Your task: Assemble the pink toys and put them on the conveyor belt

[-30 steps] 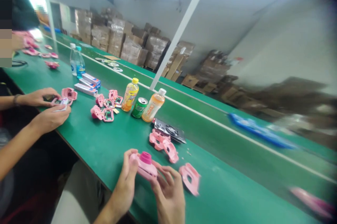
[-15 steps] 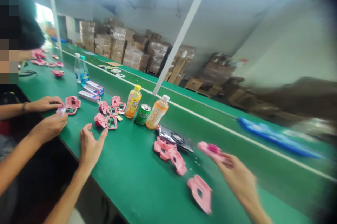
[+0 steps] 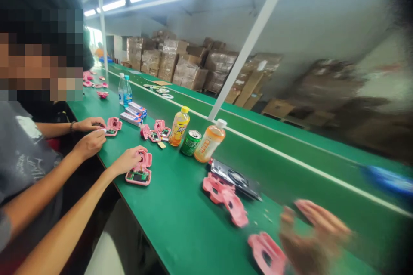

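A pink plastic housing [image 3: 146, 161] lies on the green workbench [image 3: 180, 219], a green circuit board [image 3: 138, 176] seated in it, exposed, with the left hand [image 3: 127, 159] resting against its raised end. Beside the blurred right hand [image 3: 314, 236] lies a hollow pink shell [image 3: 266, 253], its opening facing up.
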Demonstrator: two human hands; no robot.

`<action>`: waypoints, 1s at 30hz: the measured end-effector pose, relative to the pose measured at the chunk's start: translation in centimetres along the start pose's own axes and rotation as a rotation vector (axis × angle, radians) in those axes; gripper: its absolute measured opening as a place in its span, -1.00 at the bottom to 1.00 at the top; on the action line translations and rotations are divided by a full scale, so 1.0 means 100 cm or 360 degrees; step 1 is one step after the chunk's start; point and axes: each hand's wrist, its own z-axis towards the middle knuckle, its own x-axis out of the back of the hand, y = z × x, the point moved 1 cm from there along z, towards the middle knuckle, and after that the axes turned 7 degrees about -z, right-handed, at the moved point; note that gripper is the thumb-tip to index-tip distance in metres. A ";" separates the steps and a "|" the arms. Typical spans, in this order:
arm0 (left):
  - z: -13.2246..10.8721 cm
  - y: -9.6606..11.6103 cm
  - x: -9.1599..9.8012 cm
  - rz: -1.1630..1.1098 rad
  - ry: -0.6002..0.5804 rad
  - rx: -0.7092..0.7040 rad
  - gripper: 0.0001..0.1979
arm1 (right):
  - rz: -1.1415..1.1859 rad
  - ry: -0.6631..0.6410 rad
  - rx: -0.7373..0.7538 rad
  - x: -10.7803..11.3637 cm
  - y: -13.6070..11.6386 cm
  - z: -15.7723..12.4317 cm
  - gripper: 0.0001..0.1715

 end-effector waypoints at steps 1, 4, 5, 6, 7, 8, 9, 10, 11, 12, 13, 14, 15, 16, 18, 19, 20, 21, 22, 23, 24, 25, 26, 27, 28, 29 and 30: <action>-0.004 0.004 -0.008 -0.0023 -0.0041 0.0005 -0.64 | 0.0103 0.0030 0.0148 0.001 -0.032 -0.003 -0.81; -0.019 0.020 -0.035 -0.0104 -0.0186 0.0020 -0.57 | 0.0596 -0.0527 0.0247 0.003 -0.135 -0.021 -0.72; -0.024 0.027 -0.043 -0.0136 -0.0251 0.0012 -0.55 | 0.0768 -0.0765 0.0143 0.003 -0.164 -0.028 -0.63; -0.030 0.035 -0.052 -0.0171 -0.0320 -0.0008 -0.54 | 0.0933 -0.0959 0.0038 0.003 -0.187 -0.035 -0.53; -0.036 0.043 -0.059 -0.0208 -0.0388 -0.0037 -0.53 | 0.1065 -0.1090 -0.0089 0.002 -0.203 -0.040 -0.43; -0.042 0.050 -0.065 -0.0246 -0.0450 -0.0073 -0.53 | 0.1162 -0.1163 -0.0204 0.000 -0.212 -0.044 -0.36; -0.048 0.057 -0.071 -0.0283 -0.0502 -0.0107 -0.53 | 0.1231 -0.1201 -0.0291 -0.001 -0.216 -0.045 -0.32; -0.054 0.063 -0.075 -0.0317 -0.0543 -0.0133 -0.55 | 0.1281 -0.1238 -0.0359 -0.002 -0.214 -0.045 -0.34; -0.058 0.066 -0.080 -0.0347 -0.0571 -0.0147 -0.59 | 0.1315 -0.1287 -0.0413 -0.003 -0.210 -0.044 -0.43; -0.062 0.068 -0.084 -0.0373 -0.0589 -0.0149 -0.64 | 0.1339 -0.1358 -0.0453 -0.002 -0.204 -0.042 -0.54; -0.066 0.069 -0.087 -0.0394 -0.0598 -0.0140 -0.68 | 0.1352 -0.1422 -0.0493 -0.002 -0.198 -0.040 -0.65; -0.068 0.068 -0.091 -0.0408 -0.0597 -0.0121 -0.70 | 0.1355 -0.1463 -0.0539 0.000 -0.193 -0.038 -0.72; -0.070 0.066 -0.094 -0.0413 -0.0582 -0.0094 -0.70 | 0.1345 -0.1473 -0.0588 0.002 -0.190 -0.038 -0.74; -0.072 0.065 -0.097 -0.0410 -0.0556 -0.0062 -0.68 | 0.1326 -0.1451 -0.0637 0.004 -0.188 -0.038 -0.73; -0.076 0.062 -0.101 -0.0380 -0.0493 0.0001 -0.63 | 0.1308 -0.1381 -0.0726 0.007 -0.188 -0.041 -0.72; -0.078 0.062 -0.102 -0.0368 -0.0485 0.0022 -0.62 | 0.1312 -0.1347 -0.0769 0.008 -0.190 -0.043 -0.71; -0.080 0.063 -0.102 -0.0373 -0.0509 0.0036 -0.62 | 0.1321 -0.1317 -0.0806 0.009 -0.191 -0.045 -0.70; -0.082 0.064 -0.101 -0.0394 -0.0568 0.0037 -0.63 | 0.1331 -0.1293 -0.0837 0.009 -0.192 -0.047 -0.68; -0.084 0.066 -0.100 -0.0426 -0.0645 0.0032 -0.64 | 0.1347 -0.1266 -0.0863 0.010 -0.193 -0.049 -0.67; -0.086 0.067 -0.099 -0.0466 -0.0717 0.0025 -0.64 | 0.1369 -0.1236 -0.0887 0.011 -0.194 -0.050 -0.67; -0.086 0.067 -0.098 -0.0512 -0.0768 0.0022 -0.64 | 0.1394 -0.1200 -0.0908 0.011 -0.194 -0.050 -0.67; -0.086 0.067 -0.097 -0.0565 -0.0805 0.0025 -0.63 | 0.1423 -0.1166 -0.0924 0.012 -0.194 -0.051 -0.67; -0.085 0.066 -0.096 -0.0630 -0.0832 0.0045 -0.62 | 0.1454 -0.1137 -0.0934 0.013 -0.194 -0.051 -0.68; -0.083 0.065 -0.096 -0.0718 -0.0866 0.0095 -0.60 | 0.1485 -0.1121 -0.0937 0.014 -0.194 -0.051 -0.69; -0.081 0.064 -0.096 -0.0843 -0.0910 0.0188 -0.56 | 0.1511 -0.1120 -0.0934 0.014 -0.194 -0.051 -0.70; -0.078 0.063 -0.096 -0.0985 -0.0961 0.0306 -0.49 | 0.1531 -0.1134 -0.0926 0.015 -0.194 -0.051 -0.71; -0.075 0.063 -0.097 -0.1121 -0.0999 0.0431 -0.40 | 0.1552 -0.1147 -0.0918 0.015 -0.194 -0.051 -0.72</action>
